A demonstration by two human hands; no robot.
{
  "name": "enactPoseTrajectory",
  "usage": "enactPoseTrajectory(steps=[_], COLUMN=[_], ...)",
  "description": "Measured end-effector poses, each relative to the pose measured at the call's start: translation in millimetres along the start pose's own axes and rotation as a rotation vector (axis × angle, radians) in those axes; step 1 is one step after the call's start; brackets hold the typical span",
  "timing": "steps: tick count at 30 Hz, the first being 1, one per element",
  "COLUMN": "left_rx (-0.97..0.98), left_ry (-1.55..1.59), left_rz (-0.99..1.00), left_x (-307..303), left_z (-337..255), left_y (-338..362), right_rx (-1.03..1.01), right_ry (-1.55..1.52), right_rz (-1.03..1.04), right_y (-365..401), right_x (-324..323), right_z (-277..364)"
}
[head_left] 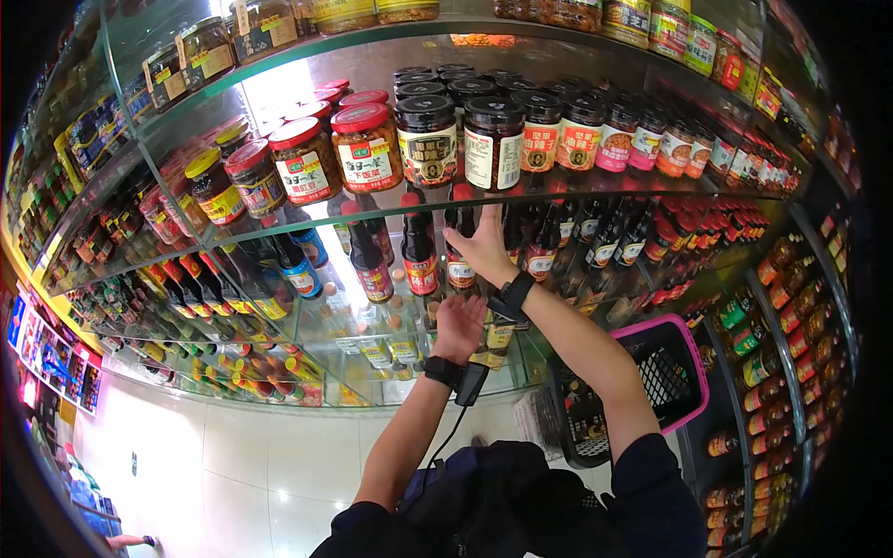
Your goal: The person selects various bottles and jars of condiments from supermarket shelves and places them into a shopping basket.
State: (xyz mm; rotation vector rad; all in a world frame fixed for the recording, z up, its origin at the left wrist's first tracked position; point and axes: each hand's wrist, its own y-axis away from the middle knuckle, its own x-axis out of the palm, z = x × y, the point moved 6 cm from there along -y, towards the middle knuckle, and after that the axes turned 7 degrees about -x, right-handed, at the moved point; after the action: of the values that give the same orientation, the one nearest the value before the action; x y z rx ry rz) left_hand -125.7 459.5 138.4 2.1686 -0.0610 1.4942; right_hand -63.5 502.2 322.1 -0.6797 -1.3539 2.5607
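Observation:
My right hand [484, 246] is raised to the front edge of a glass shelf [409, 206], thumb spread away from the fingers. Its fingertips come right up to the edge, just below a dark jar [493, 149] with a black lid and a white barcode label. Beside that jar stands another black-lidded jar [427, 139] with a black-and-gold label. Behind the hand, on the level below, are dark sauce bottles with red caps, one bottle [419, 251] with a red label. Lower down, my left hand [461, 327] is palm up with its fingers stretched, holding nothing.
Red-lidded jars [366, 149] and orange-labelled jars [539, 130] line the same shelf. A black basket with a pink rim [698, 372] stands at the lower right, close to my right arm. Racks of bottles [758, 418] rise beyond it. Pale tiled floor [233, 465] lies below.

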Motion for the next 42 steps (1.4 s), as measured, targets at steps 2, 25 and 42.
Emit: enactPoseTrajectory(steps=[2, 25, 42], left_rx=[-0.007, -0.425, -0.472], left_ry=[0.018, 0.311, -0.012], left_rz=[0.022, -0.543, -0.383], left_x=[1, -224, -125], left_z=[3, 172, 358], left_y=[7, 82, 12], right_rx=[-0.070, 0.461, 0.952], right_ry=[0.059, 0.234, 0.116], right_rz=[0.011, -0.133, -0.489], right_y=[7, 361, 492], right_x=[-5, -129, -359], right_z=[8, 9, -138])
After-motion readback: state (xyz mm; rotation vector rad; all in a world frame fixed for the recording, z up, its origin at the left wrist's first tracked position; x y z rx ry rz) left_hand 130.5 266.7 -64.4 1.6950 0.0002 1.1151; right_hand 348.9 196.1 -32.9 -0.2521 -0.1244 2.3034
